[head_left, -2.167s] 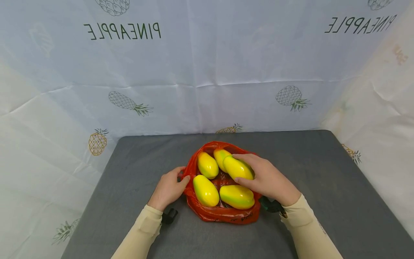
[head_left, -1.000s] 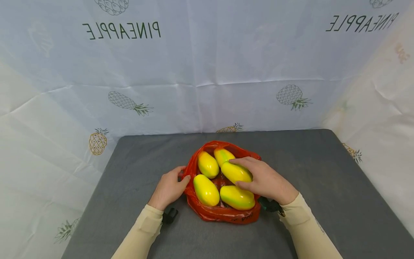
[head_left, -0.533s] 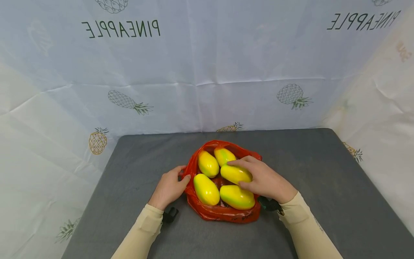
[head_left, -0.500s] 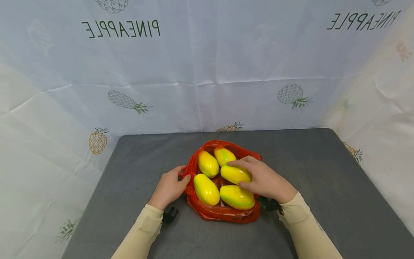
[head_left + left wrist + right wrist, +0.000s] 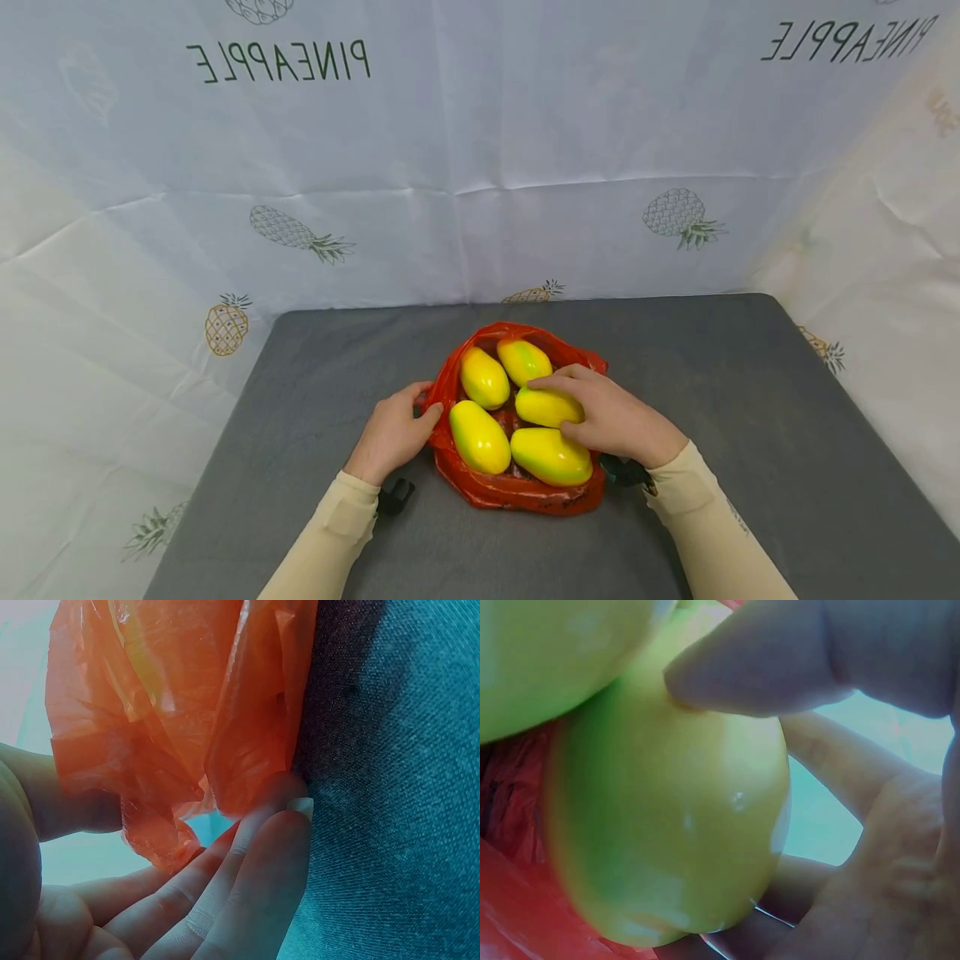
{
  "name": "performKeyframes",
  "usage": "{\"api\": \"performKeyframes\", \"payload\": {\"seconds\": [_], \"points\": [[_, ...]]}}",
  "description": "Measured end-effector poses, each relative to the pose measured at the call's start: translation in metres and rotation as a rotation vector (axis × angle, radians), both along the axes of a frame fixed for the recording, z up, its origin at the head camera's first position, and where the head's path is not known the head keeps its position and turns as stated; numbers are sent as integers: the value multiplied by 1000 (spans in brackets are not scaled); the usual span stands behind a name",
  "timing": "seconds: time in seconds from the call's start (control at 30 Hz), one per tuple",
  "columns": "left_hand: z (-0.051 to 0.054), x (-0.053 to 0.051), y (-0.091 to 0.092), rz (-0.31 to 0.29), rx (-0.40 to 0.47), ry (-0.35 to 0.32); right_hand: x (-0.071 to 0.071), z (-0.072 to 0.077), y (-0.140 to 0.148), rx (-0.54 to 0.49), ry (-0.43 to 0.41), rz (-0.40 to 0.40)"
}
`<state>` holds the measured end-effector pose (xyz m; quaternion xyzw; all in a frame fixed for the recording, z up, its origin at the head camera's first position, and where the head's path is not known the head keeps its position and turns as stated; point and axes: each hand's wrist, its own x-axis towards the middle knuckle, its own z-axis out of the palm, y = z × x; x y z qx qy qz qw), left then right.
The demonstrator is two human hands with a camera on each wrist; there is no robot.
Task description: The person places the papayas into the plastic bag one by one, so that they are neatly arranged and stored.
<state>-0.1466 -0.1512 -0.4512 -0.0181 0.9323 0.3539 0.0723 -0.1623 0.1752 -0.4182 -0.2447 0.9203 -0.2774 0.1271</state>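
A red plastic bag (image 5: 517,498) lies with its mouth open on the dark grey table, several glossy yellow-green mangoes inside it. My left hand (image 5: 397,432) holds the bag's left edge; in the left wrist view, the crumpled plastic (image 5: 172,697) sits between thumb and fingers (image 5: 255,877). At the bag's right side, my right hand (image 5: 618,417) grips a mango (image 5: 546,407). The right wrist view shows this mango (image 5: 675,802) with the thumb across it and fingers behind. Around it lie a front mango (image 5: 552,457), a left-front mango (image 5: 480,437) and two rear ones.
The grey table (image 5: 360,358) extends around the bag on all sides. A white curtain (image 5: 450,125) with pineapple prints hangs behind the table's far edge. Beige sleeves (image 5: 322,533) and black wrist devices (image 5: 395,497) are on both arms.
The mango in my right hand has moved down into the bag, slightly toward the front, and the rear mango shows more. My left hand has stayed at the bag's left edge.
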Motion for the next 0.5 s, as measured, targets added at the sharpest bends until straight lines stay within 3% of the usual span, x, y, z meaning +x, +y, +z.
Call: {"api": "performKeyframes", "payload": {"seconds": [0.5], "points": [[3, -2, -5, -3, 19, -36, -4, -5, -2, 47, -14, -4]]}}
